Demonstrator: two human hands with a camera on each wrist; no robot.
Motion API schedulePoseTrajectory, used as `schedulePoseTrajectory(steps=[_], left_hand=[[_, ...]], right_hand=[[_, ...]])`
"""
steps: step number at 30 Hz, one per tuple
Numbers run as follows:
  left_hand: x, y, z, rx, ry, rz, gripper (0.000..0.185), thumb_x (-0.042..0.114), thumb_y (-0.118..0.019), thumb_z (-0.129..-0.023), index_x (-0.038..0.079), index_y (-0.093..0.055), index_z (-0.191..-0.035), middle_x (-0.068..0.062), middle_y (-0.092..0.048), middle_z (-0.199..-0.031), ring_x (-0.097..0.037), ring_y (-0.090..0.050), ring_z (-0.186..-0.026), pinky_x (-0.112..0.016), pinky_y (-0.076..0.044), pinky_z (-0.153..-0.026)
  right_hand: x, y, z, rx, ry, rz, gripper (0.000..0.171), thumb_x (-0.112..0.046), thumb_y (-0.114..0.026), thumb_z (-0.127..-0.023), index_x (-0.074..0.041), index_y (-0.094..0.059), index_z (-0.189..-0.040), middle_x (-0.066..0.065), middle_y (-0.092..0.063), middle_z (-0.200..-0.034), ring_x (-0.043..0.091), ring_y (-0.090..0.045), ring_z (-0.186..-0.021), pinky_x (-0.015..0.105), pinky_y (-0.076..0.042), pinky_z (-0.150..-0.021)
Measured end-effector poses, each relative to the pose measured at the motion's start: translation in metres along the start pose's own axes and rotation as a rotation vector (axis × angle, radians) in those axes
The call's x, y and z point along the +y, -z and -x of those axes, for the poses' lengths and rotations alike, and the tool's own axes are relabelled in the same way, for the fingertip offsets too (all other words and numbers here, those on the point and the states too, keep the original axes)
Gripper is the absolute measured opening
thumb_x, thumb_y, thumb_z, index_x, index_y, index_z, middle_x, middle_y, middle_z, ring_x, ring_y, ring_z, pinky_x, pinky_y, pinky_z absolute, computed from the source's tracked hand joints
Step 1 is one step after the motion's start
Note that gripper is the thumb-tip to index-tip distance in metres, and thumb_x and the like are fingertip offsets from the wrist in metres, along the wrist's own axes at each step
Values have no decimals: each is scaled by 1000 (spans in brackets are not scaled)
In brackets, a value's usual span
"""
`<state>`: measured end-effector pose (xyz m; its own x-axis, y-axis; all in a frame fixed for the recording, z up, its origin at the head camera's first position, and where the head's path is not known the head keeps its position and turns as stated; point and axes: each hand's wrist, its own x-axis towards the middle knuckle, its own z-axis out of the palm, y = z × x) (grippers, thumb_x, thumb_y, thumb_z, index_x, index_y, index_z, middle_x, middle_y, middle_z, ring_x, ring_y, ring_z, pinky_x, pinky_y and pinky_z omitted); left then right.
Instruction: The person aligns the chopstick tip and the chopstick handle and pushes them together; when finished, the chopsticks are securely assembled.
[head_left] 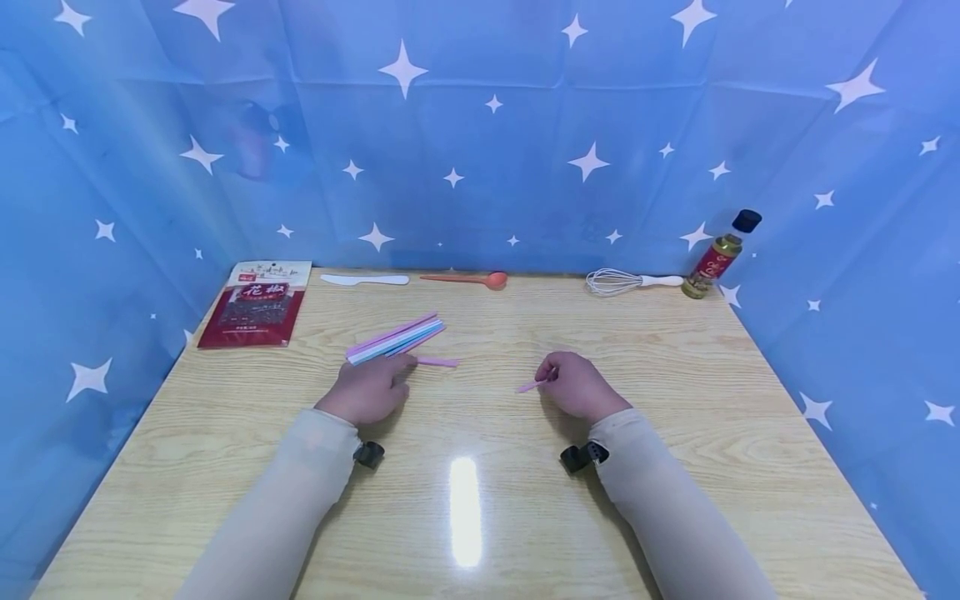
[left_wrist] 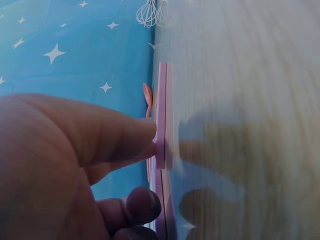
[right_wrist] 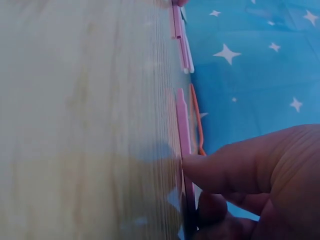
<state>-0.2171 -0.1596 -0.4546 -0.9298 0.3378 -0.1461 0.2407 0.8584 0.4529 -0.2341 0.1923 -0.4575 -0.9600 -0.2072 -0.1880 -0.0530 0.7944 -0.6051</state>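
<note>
My left hand (head_left: 367, 390) reaches with an extended finger onto the end of a pink straw (head_left: 438, 362) lying on the wooden table. Seen from the left wrist, fingertips (left_wrist: 147, 131) rest against this straw's side, with another digit set apart below. A bundle of pink, white and blue straws (head_left: 397, 337) lies just beyond that hand. Farther right, my right hand (head_left: 576, 385) pinches another pink straw (head_left: 529, 387), its free end pointing left. The right wrist view shows the thumb against that straw (right_wrist: 183, 122), low along the tabletop; its other end is hidden by the fingers.
Along the back edge lie a red seasoning packet (head_left: 251, 308), a white knife (head_left: 365, 280), an orange spoon (head_left: 491, 281) and a white-handled whisk (head_left: 630, 281). An oil bottle (head_left: 712, 265) stands at the back right. A blue star-patterned curtain (head_left: 465, 133) surrounds the table (head_left: 525, 517).
</note>
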Motion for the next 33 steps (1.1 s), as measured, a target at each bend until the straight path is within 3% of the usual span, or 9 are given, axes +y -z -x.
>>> schedulePoseTrajectory(steps=[8, 11, 13, 16, 20, 23, 28, 33], left_hand=[[-2, 0, -2, 41, 36, 23, 31, 19, -63, -103, 15, -65, -134, -10, -72, -133, -33, -64, -129, -77, -28, -111], [-2, 0, -3, 37, 49, 20, 19, 17, -65, -102, 15, -70, -119, -5, -76, -109, -28, -68, -105, -73, -33, -106], [-1, -1, -3, 33, 64, 28, 8, 17, -67, -100, 17, -70, -108, -1, -72, -93, -23, -63, -90, -68, -36, -102], [-1, -3, -4, 23, 72, 28, 4, 16, -69, -99, 18, -66, -96, 1, -63, -82, -21, -56, -79, -64, -37, -96], [-1, -5, -6, 36, 57, 23, 10, 16, -68, -101, 18, -64, -92, 2, -62, -82, -20, -56, -78, -60, -39, -94], [2, -8, -6, 68, -1, 44, 7, 15, -67, -102, 15, -65, -96, 1, -63, -88, -19, -56, -80, -53, -44, -93], [9, -9, -5, 88, -95, 142, 3, 13, -63, -104, 11, -65, -102, -1, -64, -96, -18, -55, -84, -38, -49, -81], [11, -10, -4, 83, -118, 204, 4, 13, -64, -105, 10, -63, -107, 0, -65, -97, -18, -55, -84, -36, -48, -78]], right_hand=[[-6, -3, 3, -65, 2, 51, 7, -9, -73, -96, -12, -70, -90, 4, -65, -89, 21, -55, -76, 34, -45, -68], [-12, -6, 6, -113, 38, 89, 10, -8, -73, -95, -14, -70, -87, 2, -65, -87, 20, -55, -73, 33, -45, -67], [-17, -8, 9, -142, 61, 106, 12, -9, -73, -95, -15, -69, -85, 1, -64, -84, 19, -54, -72, 33, -45, -65], [-23, -10, 13, -170, 90, 97, 12, -10, -71, -97, -14, -69, -87, 1, -62, -83, 18, -52, -70, 33, -44, -63], [-27, -12, 15, -149, 125, 41, 10, -12, -66, -103, -13, -66, -93, 2, -59, -83, 18, -51, -71, 32, -44, -64], [-28, -14, 15, -109, 190, -25, 7, -10, -63, -105, -12, -64, -97, 2, -57, -83, 17, -50, -71, 31, -43, -65], [-33, -15, 15, -54, 312, -134, 6, -9, -62, -106, -10, -61, -100, 1, -52, -81, 16, -47, -71, 28, -40, -65], [-36, -16, 16, -20, 328, -197, 7, -8, -60, -107, -8, -60, -100, 0, -48, -79, 16, -44, -68, 27, -38, -62]])
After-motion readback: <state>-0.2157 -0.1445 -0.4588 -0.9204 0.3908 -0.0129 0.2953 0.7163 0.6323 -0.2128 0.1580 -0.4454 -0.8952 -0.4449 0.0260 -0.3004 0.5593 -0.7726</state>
